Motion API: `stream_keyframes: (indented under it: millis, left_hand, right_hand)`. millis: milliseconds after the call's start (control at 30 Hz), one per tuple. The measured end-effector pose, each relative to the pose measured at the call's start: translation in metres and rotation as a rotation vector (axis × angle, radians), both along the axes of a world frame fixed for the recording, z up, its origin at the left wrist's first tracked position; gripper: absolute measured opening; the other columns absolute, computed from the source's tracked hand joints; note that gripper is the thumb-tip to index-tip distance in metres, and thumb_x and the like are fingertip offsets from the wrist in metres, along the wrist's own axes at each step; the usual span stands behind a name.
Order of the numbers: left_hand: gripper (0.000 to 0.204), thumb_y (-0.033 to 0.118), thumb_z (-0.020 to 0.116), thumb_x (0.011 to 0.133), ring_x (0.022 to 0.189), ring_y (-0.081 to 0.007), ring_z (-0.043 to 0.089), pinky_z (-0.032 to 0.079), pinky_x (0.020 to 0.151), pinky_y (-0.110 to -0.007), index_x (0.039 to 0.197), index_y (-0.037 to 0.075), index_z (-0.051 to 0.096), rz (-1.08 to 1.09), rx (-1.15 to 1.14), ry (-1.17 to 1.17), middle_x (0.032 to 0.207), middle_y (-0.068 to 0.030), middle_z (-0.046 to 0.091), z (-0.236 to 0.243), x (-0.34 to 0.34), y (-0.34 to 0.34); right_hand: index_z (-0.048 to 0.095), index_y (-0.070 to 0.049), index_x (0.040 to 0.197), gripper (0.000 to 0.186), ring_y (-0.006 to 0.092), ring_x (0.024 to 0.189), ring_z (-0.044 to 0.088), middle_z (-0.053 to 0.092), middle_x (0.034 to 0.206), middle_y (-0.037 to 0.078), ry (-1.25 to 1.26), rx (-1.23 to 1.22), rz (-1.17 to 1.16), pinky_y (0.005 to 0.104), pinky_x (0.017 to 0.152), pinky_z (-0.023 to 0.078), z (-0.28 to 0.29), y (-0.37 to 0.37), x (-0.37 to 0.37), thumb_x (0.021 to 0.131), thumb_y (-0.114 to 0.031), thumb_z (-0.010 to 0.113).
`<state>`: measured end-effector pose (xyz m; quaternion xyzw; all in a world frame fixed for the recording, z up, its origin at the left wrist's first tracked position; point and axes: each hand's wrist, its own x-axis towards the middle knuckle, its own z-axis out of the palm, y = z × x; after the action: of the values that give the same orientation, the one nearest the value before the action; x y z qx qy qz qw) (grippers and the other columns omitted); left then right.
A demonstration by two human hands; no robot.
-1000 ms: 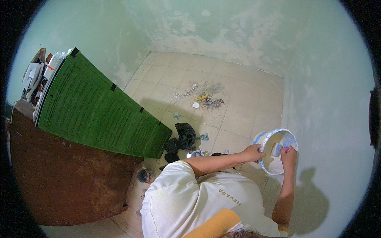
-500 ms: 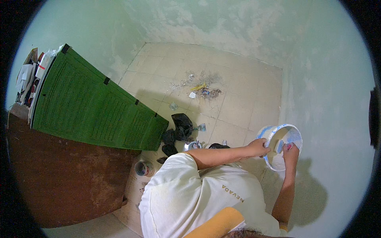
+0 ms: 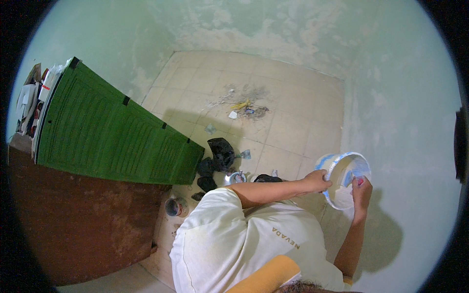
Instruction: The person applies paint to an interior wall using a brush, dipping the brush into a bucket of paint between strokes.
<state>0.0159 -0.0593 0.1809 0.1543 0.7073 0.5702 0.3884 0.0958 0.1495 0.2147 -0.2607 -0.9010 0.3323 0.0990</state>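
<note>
A white bucket [image 3: 333, 196] with blue smears is tilted at my right, its mouth facing me. My left hand [image 3: 317, 181] is closed on its near-left rim. Inside sits some pale, pasty material [image 3: 345, 194]. My right hand [image 3: 362, 193] reaches over the right rim, fingers wrapped round the pink-red handle of a scraper [image 3: 360, 181]. The scraper's flat, pale bluish end appears to be against the bucket's inner wall; its exact outline is hard to make out.
A green slatted panel [image 3: 117, 132] leans over a brown board [image 3: 88, 229] at left. Black plastic bags [image 3: 221, 154], a silvery pot [image 3: 235, 177] and a clear container [image 3: 176, 207] stand nearby. Debris [image 3: 248, 106] lies on the tiles. A patchy green wall [image 3: 405, 141] rises at right.
My right hand has shifted slightly right with the scraper, whose flat end has gone from the bucket's middle toward its right inner wall. My left hand keeps its hold on the rim.
</note>
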Motion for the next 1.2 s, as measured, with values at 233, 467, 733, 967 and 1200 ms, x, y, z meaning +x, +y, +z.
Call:
stream_keyframes:
  millis: [233, 467, 733, 967, 1200]
  left_hand:
    - [0.03, 0.024, 0.065, 0.082, 0.06, -0.0185, 0.062, 0.051, 0.057, -0.033, 0.096, -0.003, 0.06, -0.012, -0.047, 0.029, 0.074, -0.0111, 0.064, 0.008, -0.001, 0.0]
    - [0.034, 0.028, 0.066, 0.083, 0.063, -0.0195, 0.064, 0.052, 0.059, -0.035, 0.098, -0.002, 0.062, -0.058, -0.043, 0.038, 0.075, -0.0119, 0.066, 0.011, -0.004, -0.006]
    - [0.033, 0.026, 0.066, 0.082, 0.063, -0.0178, 0.065, 0.053, 0.054, -0.032, 0.097, -0.003, 0.058, -0.104, -0.041, -0.01, 0.073, -0.0095, 0.062, 0.022, -0.007, -0.013]
    - [0.034, 0.026, 0.065, 0.084, 0.066, -0.0196, 0.065, 0.055, 0.06, -0.033, 0.097, -0.005, 0.058, -0.179, 0.024, -0.037, 0.08, -0.0139, 0.063, 0.023, -0.017, -0.023]
    - [0.038, 0.021, 0.062, 0.087, 0.081, -0.0213, 0.067, 0.056, 0.068, -0.032, 0.114, -0.006, 0.057, -0.324, -0.017, -0.09, 0.095, -0.015, 0.066, 0.004, -0.029, -0.016]
  right_hand:
    - [0.062, 0.004, 0.082, 0.023, 0.0212, 0.046, 0.062, 0.063, 0.064, 0.014, -0.003, -0.019, -0.02, 0.0337, 0.046, 0.048, -0.012, 0.008, 0.006, 0.088, -0.018, 0.063]
    - [0.061, 0.005, 0.084, 0.024, 0.0259, 0.051, 0.064, 0.063, 0.069, 0.017, -0.03, -0.061, -0.072, 0.0374, 0.05, 0.05, -0.011, -0.007, 0.013, 0.088, -0.018, 0.062]
    - [0.061, 0.005, 0.088, 0.023, 0.023, 0.051, 0.065, 0.063, 0.069, 0.015, -0.023, 0.003, -0.095, 0.0345, 0.05, 0.049, 0.02, -0.033, 0.024, 0.09, -0.017, 0.061]
    - [0.062, 0.004, 0.089, 0.022, 0.0192, 0.052, 0.065, 0.063, 0.068, 0.011, 0.001, -0.032, -0.202, 0.0296, 0.044, 0.048, 0.031, -0.045, 0.03, 0.092, -0.018, 0.061]
    - [0.064, 0.002, 0.087, 0.029, 0.0167, 0.052, 0.063, 0.063, 0.062, 0.009, 0.116, -0.24, -0.39, 0.033, 0.052, 0.05, 0.046, -0.056, 0.053, 0.091, -0.027, 0.061]
